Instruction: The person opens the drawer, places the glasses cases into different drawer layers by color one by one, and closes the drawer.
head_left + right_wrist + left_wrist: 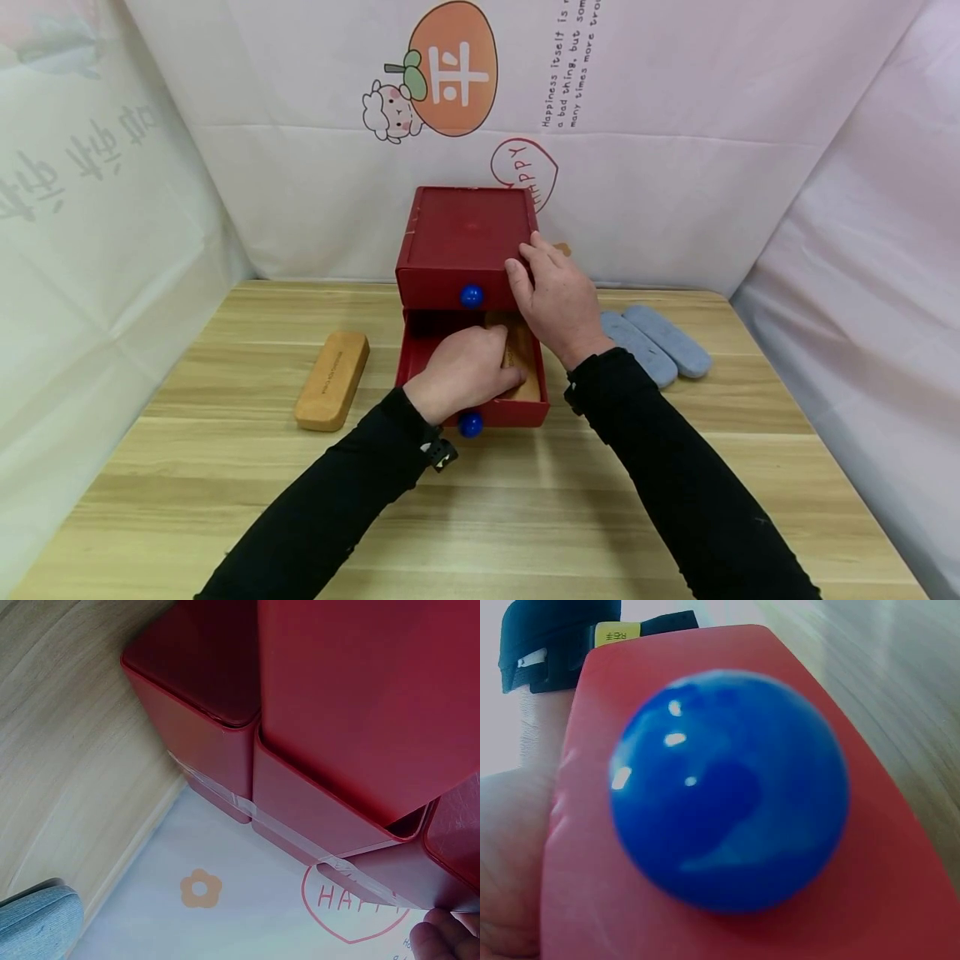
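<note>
Nearest us, our left hand (463, 371) curls round a tan case (517, 354) inside the open lower drawer (495, 412); at one o'clock, our right hand (558, 304) presses flat-fingered, steadying the red chest (461, 233).

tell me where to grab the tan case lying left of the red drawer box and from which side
Grip the tan case across its narrow width near the middle, coming straight down from above. It lies flat on the wooden table, long and slim with rounded ends, and both long sides look clear: the red drawer box stands apart on its right. Probably an easy pinch.
</note>
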A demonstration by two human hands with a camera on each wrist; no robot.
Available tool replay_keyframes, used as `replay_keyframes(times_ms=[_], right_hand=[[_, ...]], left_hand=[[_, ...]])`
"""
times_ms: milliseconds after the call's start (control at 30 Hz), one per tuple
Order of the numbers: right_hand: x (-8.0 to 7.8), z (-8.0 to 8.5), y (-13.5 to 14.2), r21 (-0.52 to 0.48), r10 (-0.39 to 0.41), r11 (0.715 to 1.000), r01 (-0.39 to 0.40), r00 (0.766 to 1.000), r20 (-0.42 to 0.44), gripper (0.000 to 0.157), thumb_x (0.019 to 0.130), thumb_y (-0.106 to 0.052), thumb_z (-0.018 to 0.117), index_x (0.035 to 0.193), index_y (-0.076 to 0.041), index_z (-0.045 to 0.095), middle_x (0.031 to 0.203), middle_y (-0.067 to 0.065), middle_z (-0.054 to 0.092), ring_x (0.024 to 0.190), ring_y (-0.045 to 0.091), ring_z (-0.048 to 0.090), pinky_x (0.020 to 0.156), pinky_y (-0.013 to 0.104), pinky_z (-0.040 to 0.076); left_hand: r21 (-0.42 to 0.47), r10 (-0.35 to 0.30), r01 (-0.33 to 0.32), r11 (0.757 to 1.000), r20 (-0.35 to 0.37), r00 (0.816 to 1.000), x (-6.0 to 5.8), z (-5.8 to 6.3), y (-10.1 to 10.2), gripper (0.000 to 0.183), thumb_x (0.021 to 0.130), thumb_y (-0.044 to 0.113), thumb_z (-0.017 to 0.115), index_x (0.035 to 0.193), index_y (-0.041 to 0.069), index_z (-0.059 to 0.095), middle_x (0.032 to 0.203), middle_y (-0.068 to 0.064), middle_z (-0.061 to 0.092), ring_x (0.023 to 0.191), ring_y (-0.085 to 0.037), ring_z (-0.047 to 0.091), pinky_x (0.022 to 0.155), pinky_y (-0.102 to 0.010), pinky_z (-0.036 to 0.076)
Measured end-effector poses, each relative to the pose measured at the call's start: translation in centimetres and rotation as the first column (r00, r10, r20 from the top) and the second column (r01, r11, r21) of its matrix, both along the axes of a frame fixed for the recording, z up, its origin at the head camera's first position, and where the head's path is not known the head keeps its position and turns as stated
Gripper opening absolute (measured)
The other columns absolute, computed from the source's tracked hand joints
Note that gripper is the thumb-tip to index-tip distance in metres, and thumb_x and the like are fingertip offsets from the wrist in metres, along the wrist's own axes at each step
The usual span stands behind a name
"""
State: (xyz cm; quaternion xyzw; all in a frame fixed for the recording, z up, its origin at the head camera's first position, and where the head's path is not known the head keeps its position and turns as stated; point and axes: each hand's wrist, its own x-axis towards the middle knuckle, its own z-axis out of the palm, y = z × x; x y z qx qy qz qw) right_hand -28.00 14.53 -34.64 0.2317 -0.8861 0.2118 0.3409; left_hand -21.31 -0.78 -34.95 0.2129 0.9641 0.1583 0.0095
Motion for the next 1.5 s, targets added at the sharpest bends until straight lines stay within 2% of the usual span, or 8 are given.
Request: replay_keyframes(times_ms=[300, 600, 733, 1000, 1133, 1267, 1367, 1500], right_hand=[[0.0, 0.0, 0.0, 0.001, -0.002, 1.000, 0.002, 1.000, 0.005, 0.060, 0.102, -0.048, 0.037, 0.136, -0.003, 0.057, 0.146, 0.014, 0.050, 0.131, 0.023, 0.048, 0.103, 0.042, 0.044], [0.0, 0.1, 0.0, 0.007, -0.006, 1.000, 0.005, 1.000, 0.011, 0.062, 0.102, -0.050, 0.035, 0.137, -0.004, 0.057, 0.146, 0.014, 0.051, 0.130, 0.023, 0.049, 0.103, 0.042, 0.045], [0.0, 0.1, 0.0, 0.003, -0.010, 1.000, 0.010, 1.000, 0.016, 0.062, 0.101, -0.050, 0.035, 0.137, -0.004, 0.057, 0.146, 0.013, 0.050, 0.130, 0.023, 0.049, 0.103, 0.042, 0.045], [0.0, 0.1, 0.0, 0.002, -0.014, 1.000, 0.014, 1.000, 0.006, 0.061, 0.101, -0.050, 0.036, 0.136, -0.004, 0.058, 0.145, 0.013, 0.051, 0.129, 0.023, 0.050, 0.102, 0.043, 0.046], [0.0, 0.1, 0.0, 0.002, -0.018, 1.000, 0.018, 1.000, 0.015, 0.063, 0.101, -0.051, 0.035, 0.136, -0.004, 0.058, 0.146, 0.013, 0.051, 0.130, 0.023, 0.049, 0.102, 0.042, 0.045], [0.0, 0.0, 0.0, 0.006, -0.023, 1.000, 0.022, 1.000, 0.020, 0.063, 0.101, -0.052, 0.034, 0.136, -0.004, 0.057, 0.146, 0.013, 0.050, 0.131, 0.022, 0.048, 0.103, 0.042, 0.045], [0.0, 0.1, 0.0, 0.008, -0.025, 1.000, 0.025, 0.999, 0.035, 0.064, 0.101, -0.052, 0.033, 0.137, -0.004, 0.057, 0.147, 0.013, 0.050, 0.132, 0.022, 0.047, 0.104, 0.042, 0.044], [0.1, 0.2, -0.1, 0.012, -0.031, 0.999, 0.030, 0.998, 0.055, 0.065, 0.101, -0.053, 0.032, 0.138, -0.005, 0.056, 0.148, 0.012, 0.049, 0.132, 0.022, 0.047, 0.104, 0.042, 0.044]], left_hand=[[-0.004, -0.001, 0.001, 1.000, -0.067, 0.998, 0.6, 0.2, -0.5, 0.038, 0.089, 0.039, 0.064, 0.112, 0.009, 0.060, 0.074, 0.003, 0.057, 0.070, -0.014, 0.054, 0.063, -0.027, 0.049], [-0.036, -0.012, 0.007, 0.999, -0.148, 0.989, 1.4, 0.7, -0.7, 0.040, 0.089, 0.042, 0.064, 0.116, 0.012, 0.062, 0.084, 0.004, 0.061, 0.077, -0.012, 0.056, 0.065, -0.027, 0.052], [-0.035, -0.035, 0.029, 0.999, -0.193, 0.981, 2.1, 1.2, -1.1, 0.041, 0.089, 0.044, 0.064, 0.117, 0.014, 0.063, 0.086, 0.006, 0.062, 0.078, -0.010, 0.057, 0.064, -0.026, 0.052], [-0.012, -0.050, 0.049, 0.999, -0.282, 0.958, 3.7, 2.0, -2.4, 0.036, 0.089, 0.043, 0.066, 0.111, 0.015, 0.068, 0.076, 0.008, 0.058, 0.069, -0.008, 0.053, 0.058, -0.023, 0.046], [0.006, -0.046, 0.051, 0.999, -0.338, 0.940, 4.6, 2.3, -3.3, 0.045, 0.088, 0.043, 0.067, 0.121, 0.013, 0.069, 0.096, 0.002, 0.071, 0.082, -0.011, 0.062, 0.066, -0.025, 0.053], [0.013, -0.035, 0.042, 0.999, -0.356, 0.934, 5.3, 2.5, -4.1, 0.049, 0.088, 0.042, 0.066, 0.127, 0.013, 0.067, 0.122, -0.005, 0.069, 0.107, -0.017, 0.064, 0.082, -0.033, 0.056], [0.013, -0.021, 0.027, 1.000, -0.355, 0.935, 5.7, 2.7, -4.7, 0.050, 0.089, 0.043, 0.066, 0.129, 0.013, 0.066, 0.126, -0.006, 0.067, 0.112, -0.019, 0.062, 0.084, -0.035, 0.056], [0.012, 0.016, -0.013, 1.000, -0.338, 0.941, 6.3, 3.2, -5.7, 0.054, 0.088, 0.046, 0.066, 0.131, 0.014, 0.064, 0.129, -0.007, 0.065, 0.114, -0.020, 0.061, 0.080, -0.036, 0.057]])
